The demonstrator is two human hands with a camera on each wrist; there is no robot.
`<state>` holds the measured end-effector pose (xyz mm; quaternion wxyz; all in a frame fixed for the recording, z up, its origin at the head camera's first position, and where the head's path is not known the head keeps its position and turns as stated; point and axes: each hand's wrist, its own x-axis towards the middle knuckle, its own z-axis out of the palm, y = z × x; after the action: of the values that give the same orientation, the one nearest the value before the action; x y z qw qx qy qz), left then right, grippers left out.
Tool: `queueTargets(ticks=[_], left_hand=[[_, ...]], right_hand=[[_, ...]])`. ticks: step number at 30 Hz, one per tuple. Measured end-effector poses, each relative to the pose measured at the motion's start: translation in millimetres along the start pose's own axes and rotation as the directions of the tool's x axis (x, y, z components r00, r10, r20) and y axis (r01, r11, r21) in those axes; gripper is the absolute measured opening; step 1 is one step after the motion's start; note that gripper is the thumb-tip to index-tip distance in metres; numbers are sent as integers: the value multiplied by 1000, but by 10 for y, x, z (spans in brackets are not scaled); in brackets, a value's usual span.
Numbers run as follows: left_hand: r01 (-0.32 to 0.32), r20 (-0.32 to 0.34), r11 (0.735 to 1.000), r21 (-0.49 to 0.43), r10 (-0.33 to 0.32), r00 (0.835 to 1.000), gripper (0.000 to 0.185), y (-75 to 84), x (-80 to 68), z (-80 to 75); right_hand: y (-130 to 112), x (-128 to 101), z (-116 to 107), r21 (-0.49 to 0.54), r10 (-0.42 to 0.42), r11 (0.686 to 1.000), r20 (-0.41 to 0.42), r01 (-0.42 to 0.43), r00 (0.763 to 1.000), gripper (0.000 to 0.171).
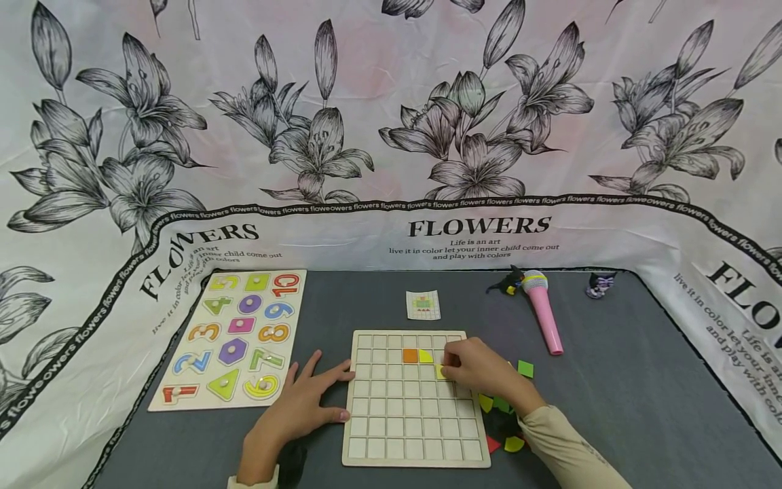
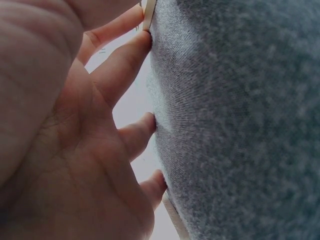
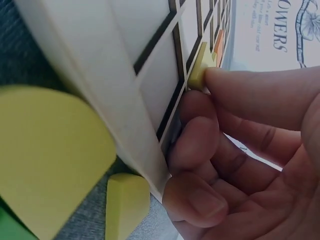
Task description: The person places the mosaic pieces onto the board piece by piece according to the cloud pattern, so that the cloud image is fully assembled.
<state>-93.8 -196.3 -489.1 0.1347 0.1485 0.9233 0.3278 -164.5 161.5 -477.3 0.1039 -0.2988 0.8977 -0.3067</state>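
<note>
A pale wooden grid board [image 1: 391, 448] lies on the dark grey table. An orange square [image 1: 410, 355] and a yellow piece [image 1: 425, 356] sit in its second row. My right hand [image 1: 451, 371] rests over the board's right side and pinches a small yellow piece [image 1: 440, 371] against a cell. In the right wrist view, a fingertip of that hand [image 3: 210, 95] presses the yellow piece [image 3: 198, 70] to the board [image 3: 125, 65], the other fingers curled. My left hand [image 1: 324, 394] lies flat, fingers spread, touching the board's left edge; its fingers [image 2: 135, 130] rest on the grey cloth [image 2: 235, 125].
Loose yellow, green and red pieces [image 1: 501, 407] lie right of the board, with a green square [image 1: 525, 369]. A small pattern card [image 1: 423, 305] lies behind the board. Number puzzle [image 1: 235, 336] at left, pink toy microphone [image 1: 544, 319] and small figure [image 1: 600, 284] at back right.
</note>
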Motion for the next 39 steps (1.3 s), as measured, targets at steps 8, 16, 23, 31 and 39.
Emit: queueTargets(ticks=[8, 16, 23, 31, 39], left_hand=[[14, 0, 1000, 0, -14, 1000, 83, 5, -1, 3], [29, 12, 1000, -11, -29, 1000, 79, 4, 4, 10], [20, 4, 1000, -19, -20, 1000, 82, 7, 10, 8], [15, 10, 1000, -19, -15, 1000, 84, -1, 1, -6], [15, 8, 1000, -26, -15, 1000, 84, -1, 7, -9]], right_hand=[[11, 17, 10, -36, -35, 999, -11, 35, 999, 25], [30, -23, -17, -5, -17, 1000, -17, 17, 1000, 22], [58, -194, -208, 75, 39, 997, -125, -30, 991, 8], [154, -382, -451, 24, 46, 999, -190, -42, 981, 16], [346, -563, -543, -34, 67, 997, -168, -74, 984, 23]])
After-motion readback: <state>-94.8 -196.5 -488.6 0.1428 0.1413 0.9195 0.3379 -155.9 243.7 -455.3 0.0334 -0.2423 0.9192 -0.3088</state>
